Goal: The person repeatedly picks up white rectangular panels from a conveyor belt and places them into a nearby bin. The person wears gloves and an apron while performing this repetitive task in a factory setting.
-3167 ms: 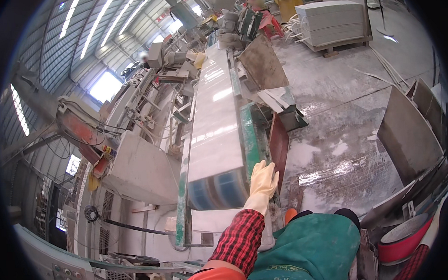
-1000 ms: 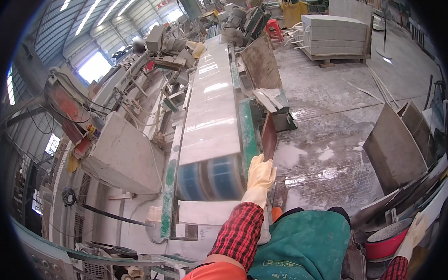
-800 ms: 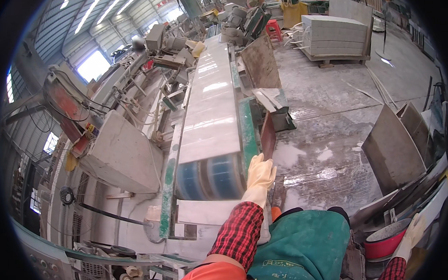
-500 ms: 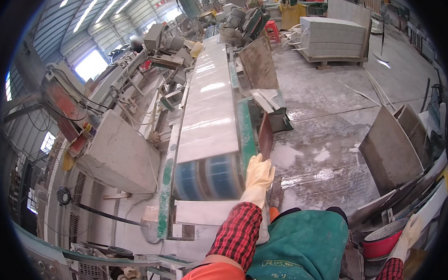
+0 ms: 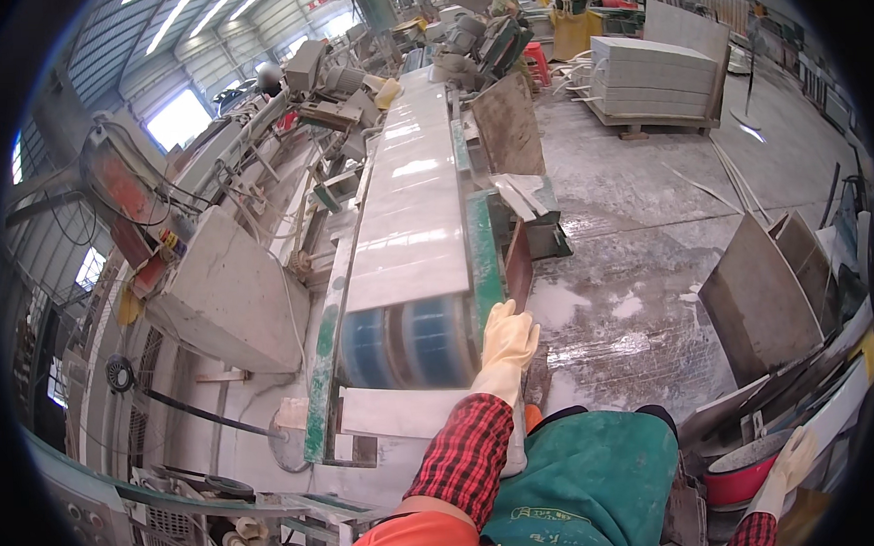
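Observation:
My left hand (image 5: 507,352), in a cream rubber glove, is closed over the near end of the green conveyor frame (image 5: 484,262), beside a brown board (image 5: 520,265). Left of it, a pale glossy stone slab (image 5: 406,207) lies along the conveyor. Blue rollers or belt bands (image 5: 435,340) show past the slab's near edge. My right hand (image 5: 796,458), gloved alike, lies with fingers outstretched at the edge of a long white strip (image 5: 841,399), beside a red bucket (image 5: 738,481). What its palm touches is hidden.
Brown boards (image 5: 760,295) lean at the right. A pallet of stacked pale slabs (image 5: 656,78) stands farther back. A large stone-coloured block (image 5: 231,290) is left of the conveyor, with a black hose (image 5: 206,413) near it. Machines line the conveyor's far end.
The slab's near edge has moved slightly away along the conveyor. My left hand stays at the frame; my right has shifted a little toward the bucket. The view has tilted slightly.

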`<act>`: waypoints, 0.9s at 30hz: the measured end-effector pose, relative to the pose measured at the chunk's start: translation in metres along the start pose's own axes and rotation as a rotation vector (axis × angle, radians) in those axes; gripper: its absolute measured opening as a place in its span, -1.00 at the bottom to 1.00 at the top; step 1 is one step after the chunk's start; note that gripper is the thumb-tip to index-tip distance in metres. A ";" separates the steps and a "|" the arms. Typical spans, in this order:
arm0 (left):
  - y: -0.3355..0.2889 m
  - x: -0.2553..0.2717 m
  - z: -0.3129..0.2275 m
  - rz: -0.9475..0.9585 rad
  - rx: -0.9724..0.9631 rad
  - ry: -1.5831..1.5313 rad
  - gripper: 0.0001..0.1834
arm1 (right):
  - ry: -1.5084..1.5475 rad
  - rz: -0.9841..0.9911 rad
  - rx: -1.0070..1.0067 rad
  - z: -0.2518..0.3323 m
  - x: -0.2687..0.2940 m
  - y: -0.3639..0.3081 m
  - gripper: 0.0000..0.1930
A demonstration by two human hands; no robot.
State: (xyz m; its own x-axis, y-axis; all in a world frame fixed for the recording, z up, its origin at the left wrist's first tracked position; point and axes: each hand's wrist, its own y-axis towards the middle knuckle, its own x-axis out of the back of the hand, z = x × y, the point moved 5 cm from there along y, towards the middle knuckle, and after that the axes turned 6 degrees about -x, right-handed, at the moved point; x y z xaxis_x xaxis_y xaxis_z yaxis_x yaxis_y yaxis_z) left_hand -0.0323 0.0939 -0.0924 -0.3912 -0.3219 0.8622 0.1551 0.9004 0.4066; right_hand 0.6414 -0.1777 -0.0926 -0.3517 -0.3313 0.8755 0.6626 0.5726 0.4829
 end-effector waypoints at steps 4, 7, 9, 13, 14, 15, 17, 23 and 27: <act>0.001 0.002 -0.003 -0.008 -0.001 -0.008 -0.77 | -0.004 0.021 -0.014 -0.001 0.000 -0.004 -0.47; 0.002 0.005 -0.005 -0.001 -0.006 -0.012 -0.78 | 0.006 -0.012 -0.001 -0.007 -0.007 -0.006 -0.48; 0.001 0.005 -0.005 -0.016 -0.008 -0.005 -0.79 | 0.009 -0.017 -0.004 -0.004 -0.007 -0.008 -0.49; -0.001 0.003 -0.002 -0.032 -0.010 -0.004 -0.79 | 0.007 -0.022 0.003 0.002 -0.002 -0.012 -0.48; 0.000 0.002 -0.003 -0.036 -0.010 -0.009 -0.79 | -0.001 -0.034 0.004 -0.001 -0.005 -0.013 -0.48; 0.000 0.002 -0.003 -0.041 -0.011 -0.013 -0.79 | -0.010 -0.046 0.004 -0.003 -0.007 -0.014 -0.48; -0.001 0.000 -0.001 -0.042 -0.018 -0.009 -0.79 | -0.009 -0.050 -0.006 0.000 -0.007 -0.017 -0.48; 0.000 -0.001 0.003 0.071 0.001 -0.018 -0.73 | 0.000 -0.110 0.047 0.005 -0.007 -0.024 -0.52; 0.001 0.002 -0.001 0.050 0.021 -0.034 -0.72 | 0.000 -0.158 0.067 -0.005 -0.011 -0.028 -0.54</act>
State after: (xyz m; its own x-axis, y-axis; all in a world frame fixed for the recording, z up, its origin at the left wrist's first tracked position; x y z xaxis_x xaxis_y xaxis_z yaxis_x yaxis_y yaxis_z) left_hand -0.0320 0.0936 -0.0901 -0.4144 -0.2665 0.8702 0.1560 0.9212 0.3564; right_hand 0.6302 -0.1940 -0.1163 -0.4482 -0.4214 0.7884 0.5533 0.5619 0.6149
